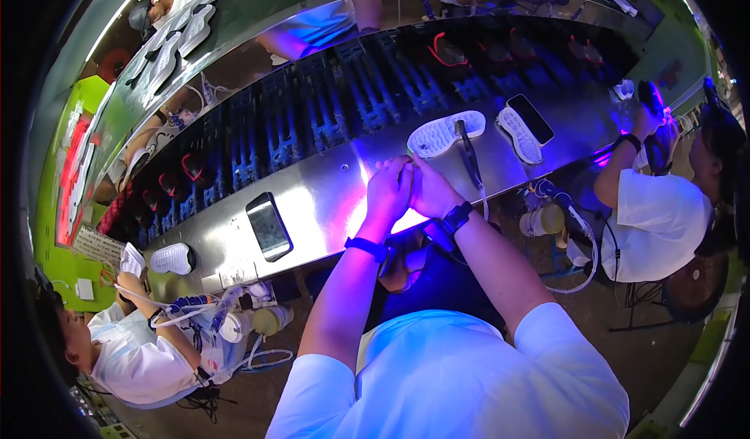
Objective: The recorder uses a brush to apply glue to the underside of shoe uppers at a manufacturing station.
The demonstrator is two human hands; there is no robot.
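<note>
My left hand (388,193) and my right hand (431,191) are clasped together over the near edge of the metal bench. Their fingers are folded against each other, and no object shows between them. Just beyond and to the right lies a white shoe sole (441,133). A dark-handled brush (469,156) rests with its head on that sole, and a pale tube runs down from its handle. Farther right, a second white sole (520,137) lies beside a dark phone (531,119). Left of my hands is another phone (269,228) with a pale rim.
Beyond the metal bench (312,197) runs a dark conveyor (320,111) carrying red-edged shoe parts (195,169). Co-workers sit at left (141,361) and right (660,220). Another white sole (171,258) lies near the left one. Containers (543,220) with tubes hang below the bench edge.
</note>
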